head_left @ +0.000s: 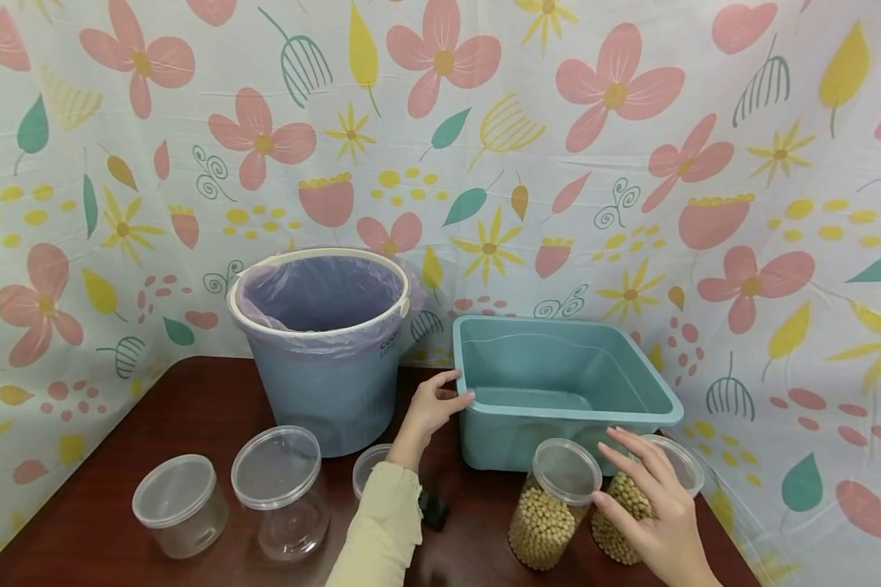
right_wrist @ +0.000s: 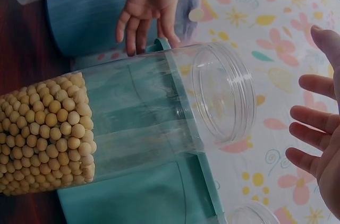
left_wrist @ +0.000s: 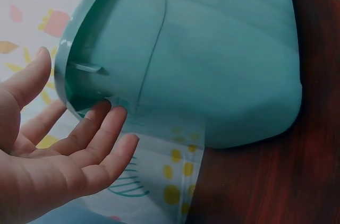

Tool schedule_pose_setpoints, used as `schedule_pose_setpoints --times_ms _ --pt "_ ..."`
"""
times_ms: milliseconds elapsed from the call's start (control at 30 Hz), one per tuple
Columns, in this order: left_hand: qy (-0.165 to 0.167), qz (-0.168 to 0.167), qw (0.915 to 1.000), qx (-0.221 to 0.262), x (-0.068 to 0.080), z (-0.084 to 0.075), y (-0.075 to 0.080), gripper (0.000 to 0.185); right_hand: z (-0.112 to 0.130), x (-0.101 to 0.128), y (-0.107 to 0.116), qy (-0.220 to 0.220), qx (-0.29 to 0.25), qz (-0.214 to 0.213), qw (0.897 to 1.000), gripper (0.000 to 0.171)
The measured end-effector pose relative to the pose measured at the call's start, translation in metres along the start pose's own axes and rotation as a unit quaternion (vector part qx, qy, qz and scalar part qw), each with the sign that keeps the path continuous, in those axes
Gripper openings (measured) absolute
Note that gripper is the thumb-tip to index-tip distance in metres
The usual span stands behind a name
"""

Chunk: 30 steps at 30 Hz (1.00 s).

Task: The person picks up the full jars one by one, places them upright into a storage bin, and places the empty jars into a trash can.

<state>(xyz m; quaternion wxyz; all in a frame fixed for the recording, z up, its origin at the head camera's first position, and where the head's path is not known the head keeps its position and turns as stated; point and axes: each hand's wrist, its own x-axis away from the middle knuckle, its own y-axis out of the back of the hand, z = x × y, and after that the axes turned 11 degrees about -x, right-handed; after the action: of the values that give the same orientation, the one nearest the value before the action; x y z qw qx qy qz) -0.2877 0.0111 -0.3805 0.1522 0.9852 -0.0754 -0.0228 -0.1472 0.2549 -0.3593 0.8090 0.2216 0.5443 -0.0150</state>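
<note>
At the left rim of a teal plastic basin, my left hand rests its fingertips right at the edge. The left wrist view shows that hand with loosely bent fingers beside the basin's corner. My right hand hovers by two clear lidded jars, fingers spread and thumb apart. The nearer jar is about half filled with pale round soybeans. The second jar of soybeans is partly hidden behind the right hand. In the right wrist view, the hand is apart from the jar's lid.
On the left of the dark red table stand a short clear jar and a taller one. Another jar is mostly behind the left forearm. A blue lined bucket stands behind them, before a floral curtain.
</note>
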Motion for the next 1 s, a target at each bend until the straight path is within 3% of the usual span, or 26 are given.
schedule_pose_setpoints --times_ms 233,633,833,1000 --pt "0.008 0.008 0.9999 0.011 -0.005 0.002 0.001 0.053 0.006 -0.004 0.000 -0.002 0.007 0.000 1.000 0.044" --pt "0.035 0.053 0.9953 0.073 -0.010 0.004 0.003 0.058 0.000 -0.003 0.011 -0.009 0.039 -0.027 0.999 0.050" --pt "0.037 0.059 0.9939 0.085 -0.012 0.005 0.002 0.059 -0.021 0.016 0.026 -0.080 0.063 -0.026 0.994 0.040" --pt "0.040 0.061 0.9939 0.082 -0.013 0.004 0.002 0.059 -0.030 0.026 0.036 -0.125 0.099 -0.011 0.987 0.050"
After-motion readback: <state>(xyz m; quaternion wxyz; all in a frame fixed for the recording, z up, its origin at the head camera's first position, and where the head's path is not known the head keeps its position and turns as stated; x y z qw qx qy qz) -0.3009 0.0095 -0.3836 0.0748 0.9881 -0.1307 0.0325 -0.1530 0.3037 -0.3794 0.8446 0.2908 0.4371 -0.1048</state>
